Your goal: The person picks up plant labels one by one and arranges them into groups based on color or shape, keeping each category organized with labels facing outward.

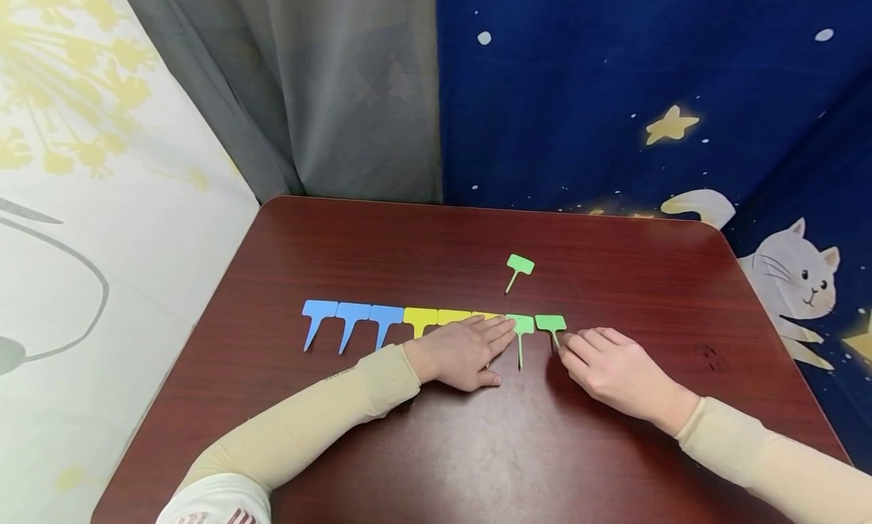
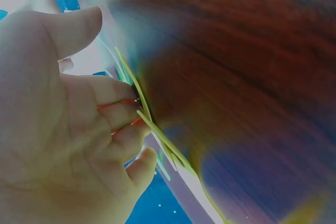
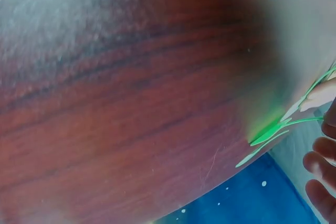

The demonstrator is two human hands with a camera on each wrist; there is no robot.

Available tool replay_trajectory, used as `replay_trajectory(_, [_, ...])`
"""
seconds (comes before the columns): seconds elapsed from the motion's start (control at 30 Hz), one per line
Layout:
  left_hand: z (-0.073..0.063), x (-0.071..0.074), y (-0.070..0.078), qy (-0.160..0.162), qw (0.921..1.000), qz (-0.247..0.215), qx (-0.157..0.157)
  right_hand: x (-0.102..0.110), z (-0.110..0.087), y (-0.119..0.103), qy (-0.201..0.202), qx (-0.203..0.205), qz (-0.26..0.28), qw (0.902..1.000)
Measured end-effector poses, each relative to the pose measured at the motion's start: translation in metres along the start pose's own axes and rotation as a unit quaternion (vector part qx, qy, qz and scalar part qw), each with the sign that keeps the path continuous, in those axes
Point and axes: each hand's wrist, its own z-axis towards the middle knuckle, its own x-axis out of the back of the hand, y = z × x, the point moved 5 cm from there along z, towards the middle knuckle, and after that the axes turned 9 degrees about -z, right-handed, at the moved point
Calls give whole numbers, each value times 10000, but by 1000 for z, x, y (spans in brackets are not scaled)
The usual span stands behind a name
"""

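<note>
T-shaped plastic plant labels lie in a row on the table. At its left end are three blue plant labels (image 1: 353, 312), followed by yellow plant labels (image 1: 420, 316) partly covered by my left hand (image 1: 466, 354). That hand lies with fingers straight, its fingertips at the left edge of a green plant label (image 1: 523, 325). My right hand (image 1: 620, 369) pinches the stem of another green plant label (image 1: 550, 322), just right of the row with a small gap. In the right wrist view, this label's stem (image 3: 304, 120) runs to the fingertips. One loose green plant label (image 1: 521, 264) lies farther back, tilted.
The dark red-brown wooden table (image 1: 381, 244) has rounded far corners. A grey curtain (image 1: 361, 92) and a blue curtain (image 1: 579, 92) with stars and a cat hang behind it. A white patterned wall covering (image 1: 102, 244) borders the left side.
</note>
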Motion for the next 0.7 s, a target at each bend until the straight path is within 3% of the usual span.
replay_trajectory(0.27, [0, 1, 0, 46, 10000, -24, -13, -2, -3, -7, 85, 133, 37, 9999])
replay_trajectory(0.37, [0, 1, 0, 37, 10000, -38, -8, -4, -3, -2, -63, -60, 187, 9998])
replay_trajectory(0.5, [0, 0, -1, 13, 10000, -41, 3, -13, -5, 12, -777, -794, 518, 9925])
replay_trajectory(0.6, [0, 0, -1, 8, 10000, -40, 10, -24, -9, 21, -1480, -1328, 737, 9773])
replay_trajectory(0.7, [0, 0, 0, -6, 10000, -48, 10, -34, -14, 23, -1961, -1515, 934, 9643])
